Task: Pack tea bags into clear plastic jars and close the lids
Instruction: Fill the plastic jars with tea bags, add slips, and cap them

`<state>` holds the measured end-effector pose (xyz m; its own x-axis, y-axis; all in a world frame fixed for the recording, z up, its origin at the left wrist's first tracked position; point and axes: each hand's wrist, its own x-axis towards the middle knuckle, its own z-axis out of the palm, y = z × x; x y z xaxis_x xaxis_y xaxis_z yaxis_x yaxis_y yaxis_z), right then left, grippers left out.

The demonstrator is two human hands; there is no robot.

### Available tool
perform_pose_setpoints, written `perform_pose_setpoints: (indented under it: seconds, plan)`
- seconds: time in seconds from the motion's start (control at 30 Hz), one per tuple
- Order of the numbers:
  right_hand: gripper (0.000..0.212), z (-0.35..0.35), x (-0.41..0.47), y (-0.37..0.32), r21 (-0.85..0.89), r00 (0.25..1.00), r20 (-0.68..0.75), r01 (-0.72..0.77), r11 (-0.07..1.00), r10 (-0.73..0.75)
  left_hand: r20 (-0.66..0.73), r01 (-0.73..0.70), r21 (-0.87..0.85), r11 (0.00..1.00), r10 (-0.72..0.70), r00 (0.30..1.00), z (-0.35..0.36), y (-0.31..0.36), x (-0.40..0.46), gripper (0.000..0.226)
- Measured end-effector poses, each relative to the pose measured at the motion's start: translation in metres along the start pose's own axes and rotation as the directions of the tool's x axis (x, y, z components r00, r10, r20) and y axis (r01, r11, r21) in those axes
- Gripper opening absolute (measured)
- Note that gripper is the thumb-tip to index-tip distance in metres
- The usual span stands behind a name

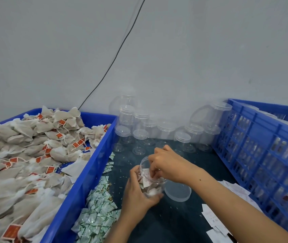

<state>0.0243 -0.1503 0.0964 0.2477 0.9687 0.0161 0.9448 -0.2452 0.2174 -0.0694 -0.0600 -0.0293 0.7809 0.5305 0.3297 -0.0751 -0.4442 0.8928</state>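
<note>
A grey wall backs a dark worktop point(180, 218). At centre, the left hand point(136, 193) grips a clear jar point(151, 179) of tea bags, tilted toward twelve o'clock; the right hand point(167, 165) has its fingers curled inside the jar's mouth. The lid point(178, 192) lies just at three o'clock of the jar. At nine o'clock a blue tray point(87, 172) holds loose tea bags point(25, 155); empty jars point(157, 132) stand at twelve.
</note>
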Motion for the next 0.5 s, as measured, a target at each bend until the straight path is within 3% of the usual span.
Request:
perform_pose_setpoints:
  seconds: [0.1,0.17,0.2,0.27,0.3,0.33,0.43,0.5]
  plan:
    - [0.018,-0.007,-0.004,0.007,0.087,0.999,0.034,-0.009,0.996,0.006,-0.008,-0.008,0.052,0.999,0.008,1.0,0.0,-0.003,0.001,0.097]
    - [0.02,-0.01,-0.013,0.019,0.359,0.99,-0.098,-0.06,0.931,0.102,-0.031,-0.027,0.059,0.998,0.029,0.999,-0.001,-0.004,0.001,0.096]
    - [0.018,-0.009,-0.02,0.027,0.525,0.954,-0.218,-0.064,0.849,0.207,-0.041,-0.035,0.055,0.998,0.038,0.998,-0.002,-0.004,0.001,0.096]
    - [0.014,0.006,-0.035,0.039,0.754,0.785,-0.368,-0.061,0.654,0.498,-0.054,-0.041,0.043,0.998,0.043,0.998,-0.002,-0.005,0.001,0.094]
    - [0.013,0.018,-0.042,0.043,0.804,0.722,-0.342,-0.107,0.585,0.602,-0.054,-0.043,0.036,0.998,0.045,0.998,-0.003,-0.006,0.002,0.094]
    - [0.027,0.033,-0.048,0.045,0.82,0.71,-0.252,-0.204,0.535,0.657,-0.048,-0.047,0.031,0.998,0.048,0.998,-0.003,-0.006,0.003,0.094]
    - [0.097,0.085,-0.062,0.041,0.711,0.806,0.133,-0.483,0.512,0.576,-0.014,-0.07,0.038,0.997,0.07,0.997,-0.003,-0.006,0.004,0.097]
    - [0.114,0.107,-0.069,0.034,0.669,0.827,0.193,-0.505,0.546,0.528,-0.004,-0.082,0.036,0.996,0.082,0.997,-0.002,-0.007,0.004,0.096]
